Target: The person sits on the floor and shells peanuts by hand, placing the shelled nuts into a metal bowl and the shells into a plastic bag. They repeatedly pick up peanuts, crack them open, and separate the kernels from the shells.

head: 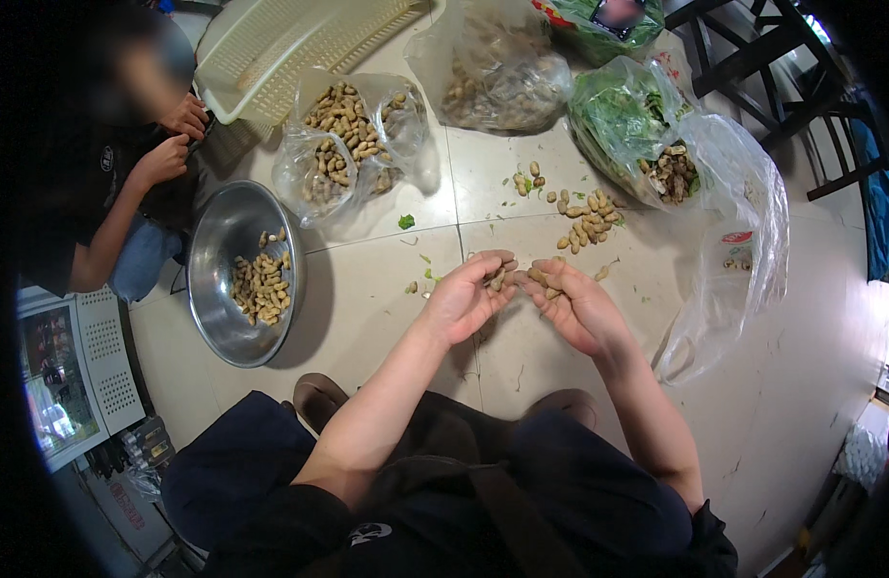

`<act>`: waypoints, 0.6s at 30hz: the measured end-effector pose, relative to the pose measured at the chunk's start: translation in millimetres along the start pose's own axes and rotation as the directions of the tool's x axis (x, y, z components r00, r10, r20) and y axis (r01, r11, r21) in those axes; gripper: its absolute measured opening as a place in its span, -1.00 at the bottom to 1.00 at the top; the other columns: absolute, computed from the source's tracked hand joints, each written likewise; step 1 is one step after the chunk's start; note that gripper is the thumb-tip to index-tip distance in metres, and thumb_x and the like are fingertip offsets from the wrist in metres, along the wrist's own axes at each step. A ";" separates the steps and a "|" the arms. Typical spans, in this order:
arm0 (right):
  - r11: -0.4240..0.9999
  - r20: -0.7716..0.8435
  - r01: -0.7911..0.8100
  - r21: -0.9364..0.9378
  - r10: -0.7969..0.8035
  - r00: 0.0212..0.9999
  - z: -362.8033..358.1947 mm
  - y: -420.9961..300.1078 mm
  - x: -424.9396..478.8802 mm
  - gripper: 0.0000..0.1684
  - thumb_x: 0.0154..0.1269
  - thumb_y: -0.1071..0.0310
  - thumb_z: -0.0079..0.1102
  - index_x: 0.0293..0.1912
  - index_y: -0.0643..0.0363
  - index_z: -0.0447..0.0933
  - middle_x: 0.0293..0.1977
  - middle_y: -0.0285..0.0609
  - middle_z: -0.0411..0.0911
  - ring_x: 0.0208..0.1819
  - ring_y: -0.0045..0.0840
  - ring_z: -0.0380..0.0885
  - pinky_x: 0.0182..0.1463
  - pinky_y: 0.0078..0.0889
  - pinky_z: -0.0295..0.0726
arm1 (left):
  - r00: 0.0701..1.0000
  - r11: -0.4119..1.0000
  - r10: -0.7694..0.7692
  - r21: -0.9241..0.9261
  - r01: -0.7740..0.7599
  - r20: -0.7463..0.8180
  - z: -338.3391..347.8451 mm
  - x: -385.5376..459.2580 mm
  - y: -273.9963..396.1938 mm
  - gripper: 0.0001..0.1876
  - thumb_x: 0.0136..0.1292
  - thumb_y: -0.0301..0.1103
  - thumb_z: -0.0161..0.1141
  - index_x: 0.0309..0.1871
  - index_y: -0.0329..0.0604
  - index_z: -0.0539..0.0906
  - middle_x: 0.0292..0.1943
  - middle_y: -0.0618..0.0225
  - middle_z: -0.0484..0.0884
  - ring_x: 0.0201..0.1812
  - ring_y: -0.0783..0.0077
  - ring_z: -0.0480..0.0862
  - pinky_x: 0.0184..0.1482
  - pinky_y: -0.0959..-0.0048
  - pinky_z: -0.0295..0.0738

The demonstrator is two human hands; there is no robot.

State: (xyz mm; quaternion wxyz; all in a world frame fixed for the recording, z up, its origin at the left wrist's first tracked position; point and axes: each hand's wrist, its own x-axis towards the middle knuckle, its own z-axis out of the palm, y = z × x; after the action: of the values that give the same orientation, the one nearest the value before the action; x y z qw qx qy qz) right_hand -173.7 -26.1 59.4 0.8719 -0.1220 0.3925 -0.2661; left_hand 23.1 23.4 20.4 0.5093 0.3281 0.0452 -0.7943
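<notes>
In my left hand [467, 298] are unshelled peanuts [496, 278], held between the thumb and curled fingers. My right hand [576, 300] holds more peanuts [538, 277] at its fingertips, and the two hands nearly meet over the tiled floor. Just beyond them lies a loose pile of peanuts [590, 220] on the tiles. To the left stands a steel basin [206, 289] with peanuts [262, 285] in its bottom. An open clear plastic bag [289, 170] full of peanuts sits behind the basin.
Another person [159, 159] sits at the left. A cream plastic basket [249, 58], a tied bag of peanuts [495, 87] and a bag of greens [611, 115] stand farther back. At right lie a clear plastic bag [748, 303] and dark stools [748, 58]. Leaf scraps [406, 222] dot the floor.
</notes>
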 end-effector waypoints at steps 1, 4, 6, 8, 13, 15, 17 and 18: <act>1.000 -0.005 -0.017 0.013 0.017 1.000 -0.4 -0.2 0.2 -0.74 0.43 0.48 -0.14 0.06 0.35 0.35 0.01 0.00 0.50 -0.05 -0.45 0.55 0.02 -0.47 0.56 | 1.000 0.999 0.009 0.043 -0.010 0.015 -0.4 -0.1 0.0 -0.73 0.43 -0.36 0.02 0.10 -0.26 0.51 0.01 0.22 0.57 -0.03 0.36 0.59 0.06 0.36 0.54; 0.997 -0.038 -0.026 0.079 0.029 0.999 -4.4 3.7 3.3 -0.79 0.47 0.44 -0.15 0.03 0.27 0.35 -0.13 -0.13 0.54 -0.42 -0.65 0.44 -0.36 -0.64 0.47 | 0.999 0.990 -0.011 0.141 0.004 0.049 10.3 -3.9 1.9 -0.78 0.43 -0.35 0.05 0.06 -0.18 0.55 -0.05 0.31 0.60 -0.05 0.47 0.59 0.00 0.44 0.52; 0.994 0.026 -0.042 0.099 0.040 0.999 -3.7 1.6 1.1 -0.80 0.49 0.41 -0.16 0.02 0.24 0.35 -0.20 -0.18 0.53 -0.48 -0.66 0.36 -0.42 -0.65 0.37 | 1.000 0.956 -0.028 0.292 0.023 0.011 27.4 -9.6 2.4 -0.80 0.43 -0.33 0.08 0.05 -0.13 0.55 -0.08 0.38 0.61 -0.07 0.53 0.59 -0.04 0.50 0.47; 0.995 0.044 -0.051 0.086 0.047 0.998 -1.8 1.7 0.5 -0.79 0.50 0.38 -0.18 0.02 0.22 0.35 -0.26 -0.21 0.52 -0.52 -0.67 0.31 -0.45 -0.65 0.31 | 1.000 0.915 -0.017 0.402 0.019 -0.008 31.5 -10.0 -1.6 -0.81 0.43 -0.32 0.10 0.04 -0.09 0.56 -0.10 0.44 0.62 -0.09 0.58 0.58 -0.08 0.56 0.43; 0.998 0.049 -0.066 -0.002 0.066 0.997 2.7 4.6 -0.3 -0.70 0.57 0.26 -0.27 0.08 0.22 0.34 -0.30 -0.19 0.53 -0.55 -0.65 0.28 -0.46 -0.62 0.32 | 1.000 0.849 0.004 0.528 0.007 -0.020 26.0 -7.9 -3.3 -0.83 0.42 -0.30 0.13 0.00 -0.08 0.57 -0.11 0.46 0.62 -0.09 0.60 0.58 -0.14 0.59 0.38; 0.997 0.157 -0.076 0.035 0.069 0.985 -4.3 7.5 0.8 -0.67 0.56 0.27 -0.26 0.14 0.26 0.30 -0.24 -0.16 0.52 -0.46 -0.62 0.32 -0.39 -0.59 0.31 | 1.000 0.874 0.013 0.486 -0.005 -0.013 25.7 -7.6 -2.9 -0.86 0.44 -0.30 0.11 -0.05 -0.10 0.56 -0.11 0.41 0.62 -0.08 0.56 0.59 -0.12 0.55 0.43; 0.994 0.205 -0.069 0.081 0.051 0.978 -8.2 8.6 1.2 -0.64 0.55 0.26 -0.26 0.17 0.28 0.27 -0.17 -0.11 0.52 -0.34 -0.57 0.38 -0.28 -0.54 0.35 | 0.999 0.919 0.032 0.395 -0.025 -0.009 24.2 -6.1 -2.7 -0.87 0.44 -0.31 0.08 -0.09 -0.12 0.55 -0.11 0.34 0.62 -0.09 0.51 0.60 -0.09 0.49 0.48; 0.992 0.201 -0.059 0.110 0.036 0.979 -7.2 8.4 1.2 -0.63 0.55 0.26 -0.27 0.18 0.29 0.27 -0.13 -0.08 0.52 -0.27 -0.52 0.43 -0.21 -0.50 0.40 | 0.999 0.946 0.049 0.323 -0.042 -0.013 21.8 -5.3 -2.4 -0.87 0.44 -0.31 0.07 -0.12 -0.14 0.54 -0.10 0.31 0.62 -0.09 0.48 0.61 -0.08 0.46 0.50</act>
State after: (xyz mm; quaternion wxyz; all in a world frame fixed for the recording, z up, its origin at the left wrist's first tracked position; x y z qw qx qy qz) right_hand -175.4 -19.9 50.3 0.9184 -0.0882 0.2902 -0.2540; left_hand 12.1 19.8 39.8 0.4665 0.4160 -0.0874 -0.7757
